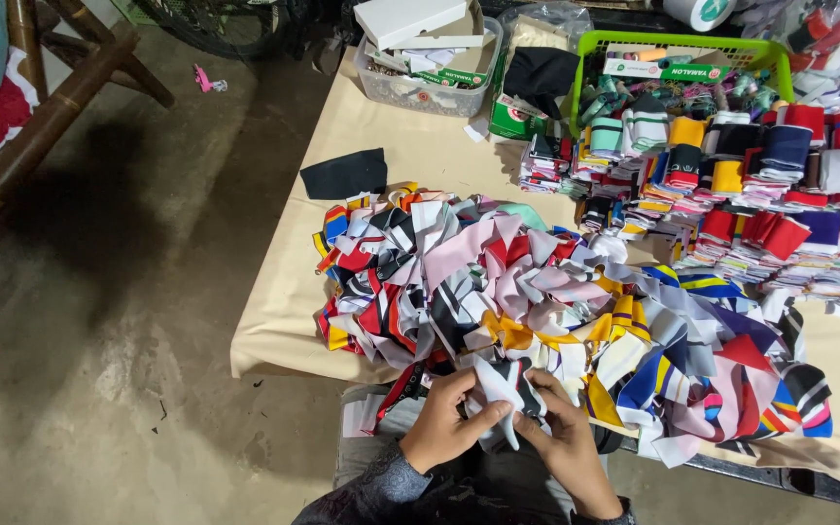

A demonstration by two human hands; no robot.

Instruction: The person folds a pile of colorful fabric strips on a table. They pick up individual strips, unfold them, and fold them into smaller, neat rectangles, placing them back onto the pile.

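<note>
Cluttered table [410,146], left hand [446,423], right hand [566,442] pinching white-black fabric strip [503,384]

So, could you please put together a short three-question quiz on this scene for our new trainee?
1. True or false: both hands grip the same white and black fabric strip.
2. Which container holds boxes at the table's far edge? A) clear plastic tub B) metal bucket C) wicker basket
3. Fill in: the flat piece of cloth lying alone on the table cover is coloured ____.

Key: 1 true, the left hand and right hand pinch it together; 2 A; 3 black.
</note>
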